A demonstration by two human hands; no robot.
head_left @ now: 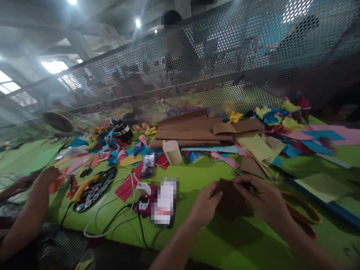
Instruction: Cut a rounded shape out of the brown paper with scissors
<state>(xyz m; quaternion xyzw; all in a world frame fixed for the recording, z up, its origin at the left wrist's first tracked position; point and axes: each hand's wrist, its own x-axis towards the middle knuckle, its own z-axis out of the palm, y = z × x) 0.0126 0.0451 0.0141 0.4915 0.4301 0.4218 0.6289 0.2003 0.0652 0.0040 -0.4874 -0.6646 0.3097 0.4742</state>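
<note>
Between my two hands hangs a piece of brown paper (232, 200), held above the green tabletop (194, 168). My left hand (206, 202) pinches its left edge. The fingers of my right hand (257, 193) are closed at its upper right part; something small and dark shows among them, too unclear to name. How the paper is folded cannot be made out in the shadow. Just right of my right hand lie large scissors with yellow and red handles (305, 210). A phone with a lit screen (164, 202) rests to the left of my left hand.
Rolled brown paper (191, 135) and a cream paper roll (172, 153) stand behind. White cables (98, 221) and a power adapter (144, 188) lie left of the phone. A black tray (95, 187) holds a yellow glue gun (84, 185). A co-worker's arms (36, 198) reach in at left.
</note>
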